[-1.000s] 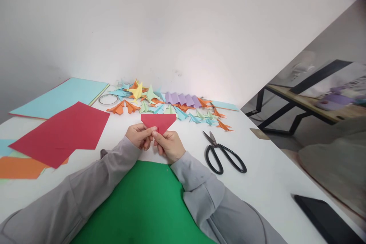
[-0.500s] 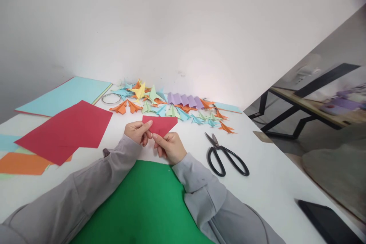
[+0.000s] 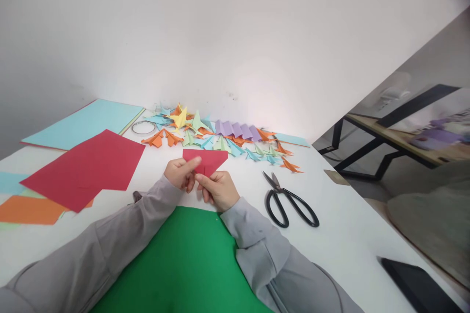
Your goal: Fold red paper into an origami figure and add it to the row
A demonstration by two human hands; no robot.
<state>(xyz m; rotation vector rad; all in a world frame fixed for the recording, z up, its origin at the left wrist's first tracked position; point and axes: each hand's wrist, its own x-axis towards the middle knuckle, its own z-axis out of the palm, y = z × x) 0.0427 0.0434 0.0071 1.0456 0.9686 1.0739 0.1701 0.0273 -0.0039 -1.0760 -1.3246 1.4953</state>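
Note:
Both my hands hold a small folded red paper triangle (image 3: 209,159) just above the white table (image 3: 341,215). My left hand (image 3: 179,174) pinches its left lower part, thumb lying across the paper. My right hand (image 3: 219,189) grips the triangle's lower point between thumb and fingers. A green sheet (image 3: 187,264) lies under my forearms, close to me. Black scissors (image 3: 290,200) lie shut on the table to the right of my right hand.
A large red sheet (image 3: 86,168) lies to the left, over orange (image 3: 29,209) and light blue sheets (image 3: 84,122). Several folded paper figures (image 3: 220,139) and a wire ring (image 3: 143,127) sit by the wall. A black flat device (image 3: 418,283) lies near the right edge.
The red triangle has tilted and shifted slightly between my fingers. My left thumb has slid further across the paper. The view has shifted a little.

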